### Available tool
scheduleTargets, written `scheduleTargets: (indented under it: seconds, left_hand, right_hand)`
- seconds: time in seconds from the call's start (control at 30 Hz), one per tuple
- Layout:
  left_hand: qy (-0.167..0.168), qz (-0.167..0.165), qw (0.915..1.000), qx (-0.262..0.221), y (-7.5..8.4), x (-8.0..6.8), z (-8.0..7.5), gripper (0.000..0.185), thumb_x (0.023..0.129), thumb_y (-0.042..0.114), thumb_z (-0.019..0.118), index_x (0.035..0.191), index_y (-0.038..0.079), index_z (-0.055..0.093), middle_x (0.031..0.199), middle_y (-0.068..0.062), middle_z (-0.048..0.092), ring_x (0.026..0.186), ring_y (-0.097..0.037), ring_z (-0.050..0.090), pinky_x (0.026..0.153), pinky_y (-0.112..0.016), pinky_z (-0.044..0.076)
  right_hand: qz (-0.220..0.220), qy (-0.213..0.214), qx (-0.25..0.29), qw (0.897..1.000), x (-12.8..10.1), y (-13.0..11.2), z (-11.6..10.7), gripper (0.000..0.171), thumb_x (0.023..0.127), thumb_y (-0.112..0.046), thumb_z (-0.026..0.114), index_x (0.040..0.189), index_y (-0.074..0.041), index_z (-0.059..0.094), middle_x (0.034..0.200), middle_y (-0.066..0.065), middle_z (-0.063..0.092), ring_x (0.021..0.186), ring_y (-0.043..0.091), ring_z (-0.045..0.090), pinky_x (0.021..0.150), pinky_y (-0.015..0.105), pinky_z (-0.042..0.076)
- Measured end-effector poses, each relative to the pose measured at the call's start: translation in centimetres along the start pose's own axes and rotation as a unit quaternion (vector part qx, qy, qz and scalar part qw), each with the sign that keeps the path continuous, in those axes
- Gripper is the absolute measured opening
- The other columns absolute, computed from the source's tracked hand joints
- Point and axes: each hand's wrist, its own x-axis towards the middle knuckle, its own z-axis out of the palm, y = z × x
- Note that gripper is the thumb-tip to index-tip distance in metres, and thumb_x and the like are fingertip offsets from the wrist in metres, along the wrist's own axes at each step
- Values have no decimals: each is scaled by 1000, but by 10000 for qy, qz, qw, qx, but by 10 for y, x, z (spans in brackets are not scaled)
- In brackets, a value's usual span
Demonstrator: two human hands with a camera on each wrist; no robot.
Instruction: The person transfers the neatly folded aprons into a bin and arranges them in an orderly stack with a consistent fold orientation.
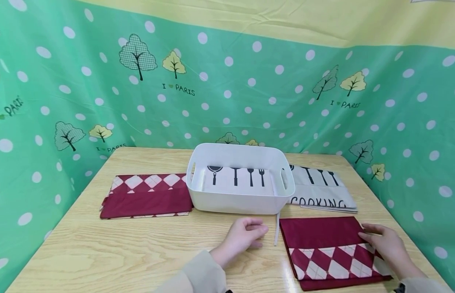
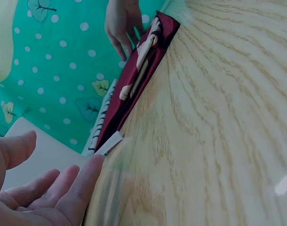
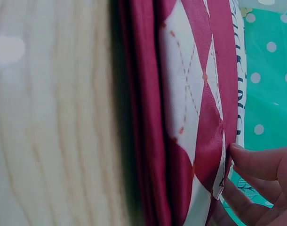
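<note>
Both bare hands, left hand (image 1: pixel 243 236) and right hand (image 1: pixel 386 242), come out of loose beige sleeves (image 1: pixel 199 270)

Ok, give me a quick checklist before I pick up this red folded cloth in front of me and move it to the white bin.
1. Right hand on the red diamond cloth: ok, its fingers touch the right edge.
2. Firm grip on that edge: cannot tell, the fingers look laid on it, not pinching.
3. Left hand free: ok, it rests on the table holding nothing.
4. Cloth folded flat: ok, the layers lie stacked.
5. White bin has room: ok, only one utensil-print cloth lies inside.
6. Loose white strap beside the cloth: not ok, it may trail.
</note>
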Motion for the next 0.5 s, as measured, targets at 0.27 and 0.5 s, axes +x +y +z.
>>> scheduleTargets:
  seconds: [0.27, 0.5]
  left_hand:
    - [-7, -139, 9998, -118, -5, 1, 7, 42, 90, 10, 70, 125, -11, 58, 109, -15, 69, 95, -26, 69, 77, -37, 62]
    - [-99, -162, 9996, -192, -9, 1, 8, 45, 90, 9, 70, 128, -12, 55, 114, -17, 67, 101, -28, 67, 76, -40, 62]
  right_hand:
    - [-145, 70, -140, 9998, -2, -3, 0, 65, 96, -21, 63, 143, 15, 35, 137, 40, 42, 115, 47, 48, 74, 31, 56]
    - [-58, -12, -217, 9997, -4, -8, 0, 64, 95, -18, 65, 140, 17, 37, 130, 40, 46, 110, 45, 48, 79, 37, 53]
